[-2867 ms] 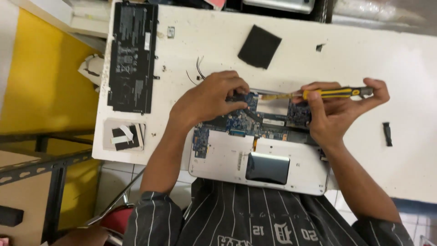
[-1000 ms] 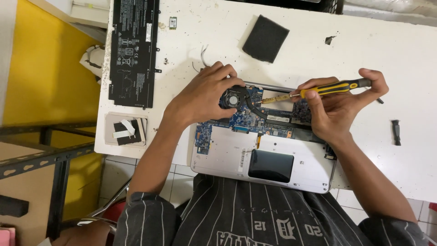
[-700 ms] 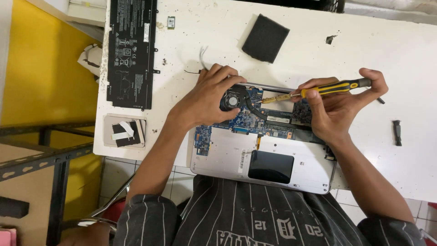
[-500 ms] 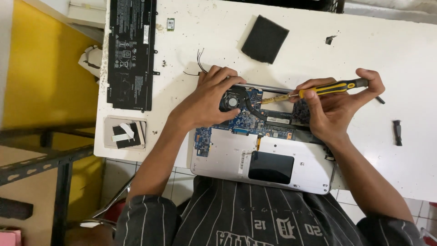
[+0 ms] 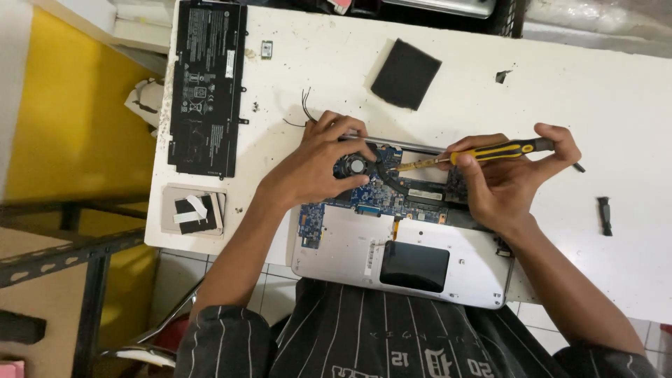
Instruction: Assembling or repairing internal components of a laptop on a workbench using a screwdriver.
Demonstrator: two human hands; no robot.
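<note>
Here the opened laptop [image 5: 392, 238] lies bottom-up at the near edge of the white table [image 5: 616, 105], its silver shell toward the person and the exposed blue motherboard [image 5: 378, 199] on the far side. The left hand [image 5: 315, 168] rests spread over the board's left part, fingers curled around the small round cooling fan [image 5: 352, 166], apparently to pin the machine flat and steady it under the tool. The right hand [image 5: 507, 178] is closed around a yellow-and-black screwdriver [image 5: 483, 154], thumb and forefinger pinching the handle near the shaft while the other fingers wrap behind it, a grip that suits fine turning more than force. The screwdriver's long axis runs nearly level across the view, handle to the right and slightly farther away, tip pointing left and a little toward the person, meeting the board just right of the fan, close to the left fingertips.

Parts sit apart from the work, likely set out of the way: a long black battery pack [image 5: 206, 87] lies lengthwise along the table's left edge, a black square foam pad [image 5: 406, 73] near the far side, thin loose wires [image 5: 304, 112] just beyond the left hand, and a small dark piece [image 5: 605, 213] to the right. A grey pad with black and white tape pieces [image 5: 192, 210] rests at the left corner.
</note>
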